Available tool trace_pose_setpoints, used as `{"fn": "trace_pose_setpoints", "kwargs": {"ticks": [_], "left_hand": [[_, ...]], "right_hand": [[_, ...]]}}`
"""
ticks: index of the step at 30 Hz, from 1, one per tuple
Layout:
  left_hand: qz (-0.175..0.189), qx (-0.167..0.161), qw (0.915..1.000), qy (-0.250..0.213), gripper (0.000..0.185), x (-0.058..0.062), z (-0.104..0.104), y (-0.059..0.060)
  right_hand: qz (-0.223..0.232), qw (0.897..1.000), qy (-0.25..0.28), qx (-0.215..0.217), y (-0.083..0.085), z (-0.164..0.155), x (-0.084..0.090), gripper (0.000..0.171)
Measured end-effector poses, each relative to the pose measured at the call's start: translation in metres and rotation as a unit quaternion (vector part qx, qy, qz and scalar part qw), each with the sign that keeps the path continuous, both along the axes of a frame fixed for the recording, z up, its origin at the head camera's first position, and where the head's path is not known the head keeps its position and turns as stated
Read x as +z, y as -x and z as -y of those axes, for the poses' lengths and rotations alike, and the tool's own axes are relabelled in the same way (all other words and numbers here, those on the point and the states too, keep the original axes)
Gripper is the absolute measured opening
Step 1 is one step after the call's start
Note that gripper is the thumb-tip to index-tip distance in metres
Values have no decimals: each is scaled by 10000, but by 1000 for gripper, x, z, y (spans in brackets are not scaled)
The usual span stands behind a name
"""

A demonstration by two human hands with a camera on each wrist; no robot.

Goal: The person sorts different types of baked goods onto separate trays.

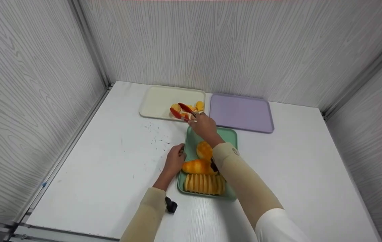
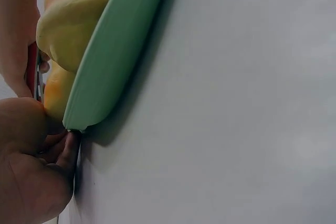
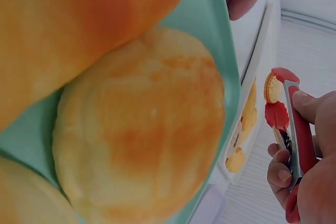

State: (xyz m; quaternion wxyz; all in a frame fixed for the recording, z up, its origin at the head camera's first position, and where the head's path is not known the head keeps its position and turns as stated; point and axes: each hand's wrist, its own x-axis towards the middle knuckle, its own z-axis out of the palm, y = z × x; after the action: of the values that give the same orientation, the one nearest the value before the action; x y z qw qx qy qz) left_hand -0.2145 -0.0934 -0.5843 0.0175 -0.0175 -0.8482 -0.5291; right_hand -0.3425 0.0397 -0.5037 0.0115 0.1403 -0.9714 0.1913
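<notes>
Right sleeve (image 1: 244, 181) partly hides the green tray (image 1: 228, 134).

Flat white tabletop (image 1: 298, 161), scattered dark specks (image 1: 166, 142) left of centre. Cream rectangular plastic-looking tray (image 1: 159, 99) along far edge, toward far-left corner. Pale purple rectangular tray (image 1: 241, 112) just right of it, also by far edge. Rounded-corner green rectangular tray (image 1: 228, 134) mid-tabletop, long sides running toward near edge.

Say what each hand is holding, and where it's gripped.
Right hand: red-and-silver tongs, by the handles; a round yellow biscuit appears pinched between their tips. Left hand: green rectangular tray, by its left rim.
</notes>
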Motion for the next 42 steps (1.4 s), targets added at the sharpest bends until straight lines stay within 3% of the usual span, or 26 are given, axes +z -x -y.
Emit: {"fn": "trace_pose_setpoints", "kwargs": {"ticks": [5, 16, 25, 34, 42], "left_hand": [[-153, -34, 9999, 71, 40, 0, 1, -1], [39, 69, 9999, -61, 41, 1, 3, -3], [80, 38, 10000, 25, 41, 1, 3, -2], [-34, 50, 10000, 80, 40, 1, 2, -1], [24, 21, 10000, 87, 41, -3, 2, -1]], "right_hand": [[129, 9997, -104, -174, 3, 15, -5, 44], [398, 9979, -426, -292, 4, 42, -11, 49], [700, 9963, 210, -451, 6, 37, -11, 58], [624, 9962, 533, -294, 4, 24, -7, 58], [114, 9971, 742, 131, -19, 3, 10, 58]]}}
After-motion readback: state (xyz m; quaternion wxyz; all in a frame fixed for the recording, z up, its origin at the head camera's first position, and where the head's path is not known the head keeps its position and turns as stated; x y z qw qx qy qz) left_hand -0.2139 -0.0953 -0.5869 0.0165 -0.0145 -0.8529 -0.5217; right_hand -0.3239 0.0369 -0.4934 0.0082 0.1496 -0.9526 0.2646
